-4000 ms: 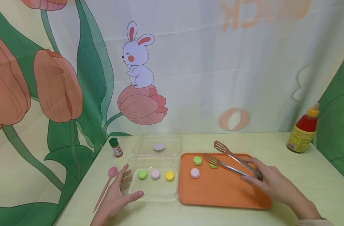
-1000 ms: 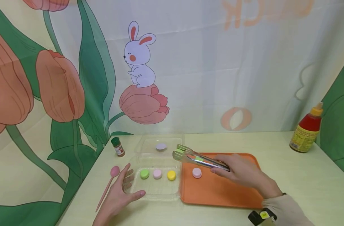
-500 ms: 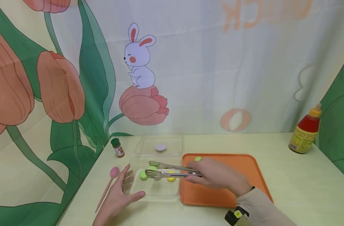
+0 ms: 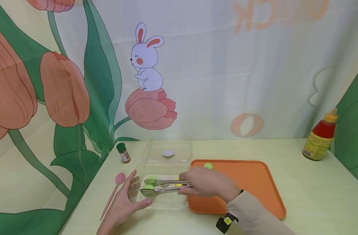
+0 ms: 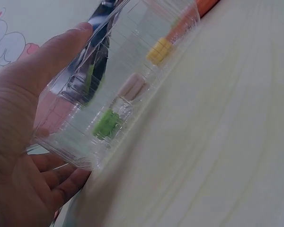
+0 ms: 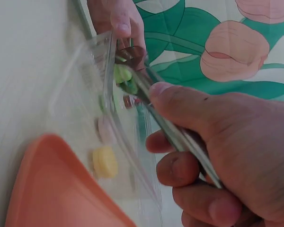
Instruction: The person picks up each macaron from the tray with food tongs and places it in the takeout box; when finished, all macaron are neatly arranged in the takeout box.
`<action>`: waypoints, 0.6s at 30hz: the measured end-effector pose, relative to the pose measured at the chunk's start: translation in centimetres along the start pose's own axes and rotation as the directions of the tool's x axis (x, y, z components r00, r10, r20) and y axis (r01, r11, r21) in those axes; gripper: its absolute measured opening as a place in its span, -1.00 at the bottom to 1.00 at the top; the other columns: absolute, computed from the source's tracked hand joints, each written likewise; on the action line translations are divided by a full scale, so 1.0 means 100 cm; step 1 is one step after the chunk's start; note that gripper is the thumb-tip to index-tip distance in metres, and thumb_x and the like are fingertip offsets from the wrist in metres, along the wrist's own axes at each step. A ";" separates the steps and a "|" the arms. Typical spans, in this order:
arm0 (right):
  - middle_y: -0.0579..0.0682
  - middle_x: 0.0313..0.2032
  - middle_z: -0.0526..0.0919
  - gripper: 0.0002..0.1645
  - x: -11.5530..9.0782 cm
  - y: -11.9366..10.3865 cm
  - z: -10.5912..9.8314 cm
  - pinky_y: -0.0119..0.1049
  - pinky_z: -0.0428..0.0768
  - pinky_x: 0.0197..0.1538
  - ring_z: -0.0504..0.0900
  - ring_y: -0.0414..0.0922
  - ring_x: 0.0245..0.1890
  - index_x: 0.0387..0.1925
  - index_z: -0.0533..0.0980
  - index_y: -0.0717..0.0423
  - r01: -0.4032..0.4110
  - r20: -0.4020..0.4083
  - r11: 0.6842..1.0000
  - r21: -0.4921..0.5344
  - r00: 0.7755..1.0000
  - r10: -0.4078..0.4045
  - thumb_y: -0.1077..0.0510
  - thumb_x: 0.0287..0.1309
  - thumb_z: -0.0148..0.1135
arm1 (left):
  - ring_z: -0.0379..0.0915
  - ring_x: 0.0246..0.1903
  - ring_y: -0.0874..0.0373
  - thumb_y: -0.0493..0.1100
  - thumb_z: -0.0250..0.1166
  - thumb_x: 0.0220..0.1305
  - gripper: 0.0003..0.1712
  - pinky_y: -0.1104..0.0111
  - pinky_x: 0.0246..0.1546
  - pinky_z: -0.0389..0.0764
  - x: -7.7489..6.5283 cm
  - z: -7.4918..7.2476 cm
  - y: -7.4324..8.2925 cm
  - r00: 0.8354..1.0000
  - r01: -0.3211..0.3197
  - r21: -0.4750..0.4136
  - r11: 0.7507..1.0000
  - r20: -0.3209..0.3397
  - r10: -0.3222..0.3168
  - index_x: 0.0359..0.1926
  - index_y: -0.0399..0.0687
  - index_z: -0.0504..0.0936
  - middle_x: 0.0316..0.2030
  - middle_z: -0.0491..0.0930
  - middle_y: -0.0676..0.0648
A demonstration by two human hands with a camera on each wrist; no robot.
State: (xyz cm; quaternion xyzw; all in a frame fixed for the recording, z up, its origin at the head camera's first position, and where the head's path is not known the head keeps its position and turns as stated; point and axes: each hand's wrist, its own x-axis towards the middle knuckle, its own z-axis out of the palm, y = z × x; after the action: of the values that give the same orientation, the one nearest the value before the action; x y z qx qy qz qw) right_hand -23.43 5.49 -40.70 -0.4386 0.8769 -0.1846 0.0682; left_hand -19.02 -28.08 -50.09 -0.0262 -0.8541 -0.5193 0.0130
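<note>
Bringing a green macaron (image 4: 149,186) from orange tray (image 4: 240,199) to clear box (image 4: 167,205), right hand (image 4: 209,183) grips tongs (image 4: 173,189), macaron apparently unreleased beyond its curled fingers, left hand (image 4: 122,203) spread alongside.

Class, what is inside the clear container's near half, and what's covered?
Inside: a green macaron, a pink macaron and a yellow macaron; another green macaron is between the tongs, which in the head view partly cover the row. Undersides are hidden.

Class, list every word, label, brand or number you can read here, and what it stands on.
Backdrop, orange letters: apparently "KC", faint, running out of frame; whole word unreadable.
Red sauce bottle, yellow label: print too small.
Green-capped shaker: label too small.
Wrist device, yellow patch: nothing legible.
</note>
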 end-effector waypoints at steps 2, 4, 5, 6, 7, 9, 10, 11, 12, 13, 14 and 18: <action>-0.27 -0.57 0.23 -0.61 0.005 -0.003 0.002 -0.42 0.18 -0.45 0.25 -0.33 -0.57 -0.37 0.48 -0.08 -0.007 0.007 1.000 -0.019 1.000 0.007 -0.09 0.55 0.42 | 0.39 0.55 -0.36 -0.04 0.81 0.09 0.46 -0.23 0.54 0.46 0.000 0.000 0.000 1.000 -0.001 0.001 1.000 0.000 0.001 0.80 0.04 0.03 0.65 0.31 -0.33; -0.27 -0.57 0.26 -0.62 0.010 -0.005 0.004 -0.43 0.21 -0.46 0.28 -0.33 -0.58 -0.36 0.50 -0.07 -0.016 0.015 0.999 -0.034 1.000 0.016 -0.11 0.55 0.43 | 0.39 0.56 -0.35 -0.04 0.81 0.09 0.46 -0.22 0.55 0.45 0.000 0.001 0.000 1.000 -0.003 0.003 1.000 -0.002 0.003 0.80 0.04 0.04 0.65 0.31 -0.32; -0.27 -0.58 0.29 -0.63 0.012 -0.006 0.005 -0.43 0.23 -0.46 0.30 -0.33 -0.58 -0.35 0.52 -0.07 -0.019 0.018 0.999 -0.042 1.000 0.020 -0.11 0.54 0.44 | 0.38 0.56 -0.34 -0.04 0.81 0.09 0.46 -0.22 0.55 0.44 0.001 0.001 0.001 1.000 -0.004 0.004 1.000 -0.002 0.004 0.80 0.05 0.04 0.65 0.31 -0.32; -0.28 -0.58 0.31 -0.64 0.014 -0.008 0.006 -0.43 0.26 -0.47 0.32 -0.33 -0.58 -0.35 0.53 -0.07 -0.027 0.022 0.998 -0.048 0.999 0.029 -0.12 0.53 0.44 | 0.38 0.56 -0.33 -0.03 0.81 0.09 0.46 -0.21 0.55 0.44 0.001 0.001 0.001 1.000 -0.004 0.004 1.000 -0.002 0.004 0.80 0.05 0.04 0.65 0.31 -0.32; -0.28 -0.58 0.34 -0.65 0.015 -0.009 0.006 -0.43 0.28 -0.48 0.34 -0.33 -0.58 -0.34 0.55 -0.08 -0.035 0.026 0.998 -0.051 0.999 0.037 -0.12 0.53 0.45 | 0.38 0.56 -0.33 -0.03 0.81 0.09 0.46 -0.21 0.56 0.44 0.001 0.001 0.001 1.000 -0.003 0.003 1.000 -0.002 0.003 0.80 0.06 0.04 0.65 0.31 -0.32; -0.28 -0.57 0.37 -0.66 0.018 -0.011 0.008 -0.44 0.31 -0.48 0.37 -0.32 -0.58 -0.33 0.57 -0.08 -0.047 0.031 0.997 -0.057 0.998 0.049 -0.12 0.51 0.46 | 0.37 0.57 -0.34 -0.02 0.81 0.09 0.46 -0.21 0.56 0.43 0.000 0.001 0.001 1.000 -0.001 0.005 1.000 -0.001 0.001 0.80 0.06 0.04 0.66 0.31 -0.32; -0.27 -0.57 0.37 -0.66 0.019 -0.012 0.009 -0.43 0.32 -0.48 0.37 -0.32 -0.57 -0.33 0.58 -0.07 -0.052 0.033 0.997 -0.058 0.998 0.054 -0.11 0.51 0.47 | 0.37 0.57 -0.34 -0.01 0.81 0.09 0.46 -0.21 0.56 0.43 0.000 0.001 0.001 1.000 0.001 0.007 1.000 0.000 -0.001 0.80 0.06 0.03 0.66 0.30 -0.32; -0.27 -0.57 0.36 -0.67 0.020 -0.013 0.010 -0.43 0.31 -0.48 0.37 -0.32 -0.57 -0.33 0.58 -0.07 -0.056 0.036 0.997 -0.061 0.998 0.058 -0.11 0.50 0.48 | 0.37 0.57 -0.35 -0.01 0.81 0.09 0.46 -0.21 0.56 0.43 0.000 0.001 0.001 1.000 0.002 0.006 1.000 0.001 -0.002 0.80 0.06 0.03 0.66 0.30 -0.32; -0.27 -0.57 0.36 -0.66 0.021 -0.014 0.011 -0.43 0.32 -0.47 0.37 -0.32 -0.57 -0.34 0.57 -0.07 -0.060 0.040 0.996 -0.061 0.997 0.063 -0.10 0.50 0.48 | 0.37 0.56 -0.35 0.00 0.82 0.08 0.47 -0.22 0.56 0.43 0.000 0.001 0.001 1.000 0.003 0.009 1.000 0.001 -0.003 0.80 0.06 0.03 0.66 0.30 -0.32; -0.27 -0.57 0.37 -0.66 0.022 -0.014 0.012 -0.43 0.32 -0.47 0.37 -0.32 -0.57 -0.35 0.58 -0.07 -0.062 0.041 0.996 -0.059 0.997 0.064 -0.09 0.50 0.48 | 0.37 0.56 -0.36 0.00 0.82 0.08 0.47 -0.22 0.56 0.43 0.000 0.001 0.001 1.000 0.002 0.010 1.000 0.001 -0.002 0.80 0.06 0.03 0.66 0.30 -0.32; -0.27 -0.58 0.38 -0.66 0.023 -0.015 0.013 -0.44 0.33 -0.47 0.37 -0.32 -0.58 -0.35 0.57 -0.07 -0.061 0.041 0.996 -0.061 0.997 0.064 -0.09 0.50 0.49 | 0.37 0.56 -0.36 0.02 0.82 0.08 0.47 -0.22 0.56 0.43 0.000 0.000 0.000 1.000 0.003 0.015 1.000 0.000 -0.003 0.80 0.06 0.03 0.66 0.30 -0.32; -0.28 -0.57 0.45 -0.67 0.026 -0.017 0.016 -0.44 0.38 -0.47 0.40 -0.32 -0.58 -0.36 0.59 -0.09 -0.063 0.042 0.996 -0.068 0.997 0.066 -0.10 0.49 0.49 | 0.39 0.55 -0.37 0.02 0.82 0.08 0.47 -0.24 0.55 0.43 -0.001 -0.001 -0.001 1.000 -0.003 0.018 1.000 -0.003 0.003 0.80 0.05 0.03 0.65 0.30 -0.33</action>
State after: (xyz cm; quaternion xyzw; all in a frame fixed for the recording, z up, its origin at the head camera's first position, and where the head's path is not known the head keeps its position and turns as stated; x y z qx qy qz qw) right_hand -23.25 2.09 -41.35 -0.4159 0.8946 -0.1431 0.0788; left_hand -18.97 -28.15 -50.11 -0.0267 -0.8587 -0.5116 0.0151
